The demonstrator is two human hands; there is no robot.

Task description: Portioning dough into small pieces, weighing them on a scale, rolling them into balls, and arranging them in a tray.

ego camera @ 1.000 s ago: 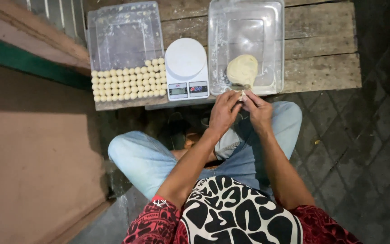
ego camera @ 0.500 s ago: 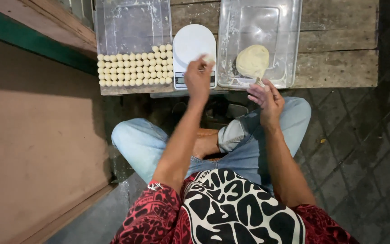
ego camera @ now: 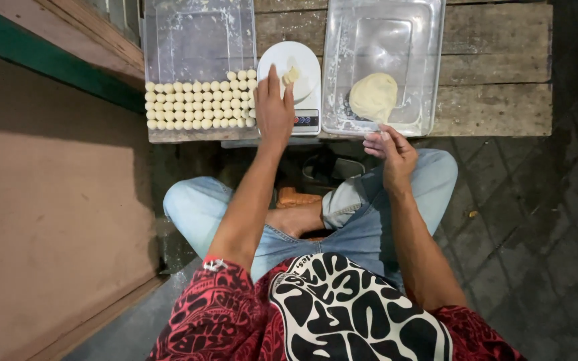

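Rough wooden bench (ego camera: 496, 73), clear plastic tubs (ego camera: 382, 40)

One screen in view: the small dark display panel (ego camera: 306, 119) on the front edge of the white kitchen scale (ego camera: 294, 80), a rectangular strip with faint red and blue marks beside it. The scale sits on the wooden bench between two clear containers.

Left container (ego camera: 199, 40): clear plastic, rectangular, shallow; no label visible.

Right container (ego camera: 429, 67): clear plastic, rectangular, rounded corners; no label visible.

No signs. Display readout too small to make out.
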